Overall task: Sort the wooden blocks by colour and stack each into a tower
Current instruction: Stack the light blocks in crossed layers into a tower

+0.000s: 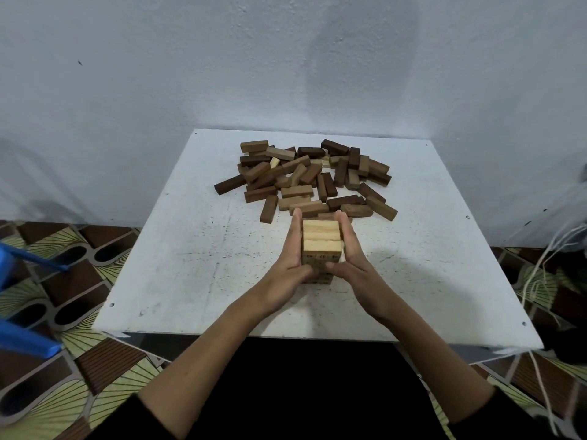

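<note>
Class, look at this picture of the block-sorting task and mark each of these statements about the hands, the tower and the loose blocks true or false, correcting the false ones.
1. Both hands press flat against the sides of the pale tower. True: left hand, right hand.
2. The loose pile lies between the tower and the person. False: it lies beyond the tower, towards the wall.
3. The tower stands on a white table. True.
4. The tower is built of dark brown blocks. False: its visible blocks are pale.

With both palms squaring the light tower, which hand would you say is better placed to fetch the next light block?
Left, probably: the pale block lies left in the pile, nearer the left hand than the right hand.
</note>
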Available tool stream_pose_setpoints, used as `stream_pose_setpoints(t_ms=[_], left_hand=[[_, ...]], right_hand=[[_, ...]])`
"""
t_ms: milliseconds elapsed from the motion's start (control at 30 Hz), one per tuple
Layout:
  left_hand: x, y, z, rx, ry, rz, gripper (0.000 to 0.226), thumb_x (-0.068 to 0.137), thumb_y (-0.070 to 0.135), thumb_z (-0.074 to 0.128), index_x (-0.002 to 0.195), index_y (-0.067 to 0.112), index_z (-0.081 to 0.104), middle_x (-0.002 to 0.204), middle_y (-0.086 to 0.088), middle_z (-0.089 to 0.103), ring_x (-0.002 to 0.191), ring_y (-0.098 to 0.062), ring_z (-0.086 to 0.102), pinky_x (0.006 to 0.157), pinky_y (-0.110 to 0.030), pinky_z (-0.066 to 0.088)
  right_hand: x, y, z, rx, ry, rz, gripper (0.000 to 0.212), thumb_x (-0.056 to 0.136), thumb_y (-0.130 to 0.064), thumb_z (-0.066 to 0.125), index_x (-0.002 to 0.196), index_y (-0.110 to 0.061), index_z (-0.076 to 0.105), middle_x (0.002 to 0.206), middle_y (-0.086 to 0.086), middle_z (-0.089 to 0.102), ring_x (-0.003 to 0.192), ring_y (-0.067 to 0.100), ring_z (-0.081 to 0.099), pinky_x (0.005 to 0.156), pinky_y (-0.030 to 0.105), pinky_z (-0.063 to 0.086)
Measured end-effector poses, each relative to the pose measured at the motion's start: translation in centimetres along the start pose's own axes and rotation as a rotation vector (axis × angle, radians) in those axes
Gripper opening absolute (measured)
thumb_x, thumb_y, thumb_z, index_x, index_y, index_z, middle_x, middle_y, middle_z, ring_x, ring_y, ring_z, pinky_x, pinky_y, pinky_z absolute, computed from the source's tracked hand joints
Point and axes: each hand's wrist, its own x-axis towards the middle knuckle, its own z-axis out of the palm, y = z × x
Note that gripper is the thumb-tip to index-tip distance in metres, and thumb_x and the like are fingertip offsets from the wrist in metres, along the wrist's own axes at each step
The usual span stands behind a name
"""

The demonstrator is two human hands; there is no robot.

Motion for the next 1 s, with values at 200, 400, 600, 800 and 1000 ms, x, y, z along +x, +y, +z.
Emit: stream_pose_setpoints(t_ms=[200, 400, 600, 800, 1000], left_hand=[[0.4, 0.3, -3.6, 0.202, 0.13, 0.043, 0.088, 0.077, -0.002, 0.042, 0.151, 0.026, 0.003, 0.154, 0.024, 0.004, 0.133, 0.017, 0.009, 0.11, -0.005, 0.012], [6.0, 0.2, -7.3, 0.479, 0.375, 0.129, 0.046, 0.088, -0.008, 0.05, 0.128, 0.013, 0.054, 0.132, -0.003, 0.053, 0.124, -0.017, 0.047, 0.105, -0.029, 0.037], [14.3, 0.4, -10.8, 0.818, 0.408, 0.103, 0.023, 0.084, -0.003, 0.056, 0.1, 0.005, 0.071, 0.107, -0.012, 0.059, 0.109, -0.026, 0.049, 0.085, -0.021, 0.033], [18.4, 1.1, -13.5, 1.048, 0.436, -0.049, 0.021, 0.092, 0.019, 0.056, 0.101, 0.01, 0.072, 0.111, -0.012, 0.06, 0.108, -0.032, 0.052, 0.088, -0.038, 0.044], [20.4, 1.1, -14.5, 1.292, 0.378, -0.111, 0.03, 0.093, 0.032, 0.052, 0.109, 0.012, 0.068, 0.125, -0.009, 0.053, 0.12, -0.028, 0.042, 0.09, -0.037, 0.037]], right_hand=[[1.5, -0.8, -3.2, -0.083, 0.24, -0.035, 0.075, 0.078, 0.005, 0.044, 0.146, -0.022, 0.027, 0.147, -0.012, 0.03, 0.132, -0.001, 0.027, 0.102, 0.011, 0.025], [7.4, -0.9, -6.7, -0.274, 0.375, -0.074, 0.027, 0.091, 0.003, 0.05, 0.11, -0.009, 0.064, 0.11, 0.0, 0.063, 0.101, 0.013, 0.058, 0.08, 0.009, 0.046], [15.5, -2.0, -7.2, -0.476, 0.174, -0.052, 0.027, 0.09, 0.001, 0.052, 0.096, -0.019, 0.068, 0.105, 0.001, 0.064, 0.093, 0.018, 0.06, 0.08, 0.026, 0.048], [22.0, -2.6, -5.9, -0.675, -0.048, -0.078, 0.034, 0.092, 0.0, 0.046, 0.112, -0.016, 0.068, 0.101, 0.004, 0.068, 0.084, 0.018, 0.063, 0.073, 0.027, 0.049], [24.4, -0.7, -4.8, -0.933, -0.22, -0.207, 0.037, 0.087, 0.002, 0.046, 0.112, -0.014, 0.068, 0.115, 0.007, 0.067, 0.11, 0.024, 0.057, 0.09, 0.036, 0.047]])
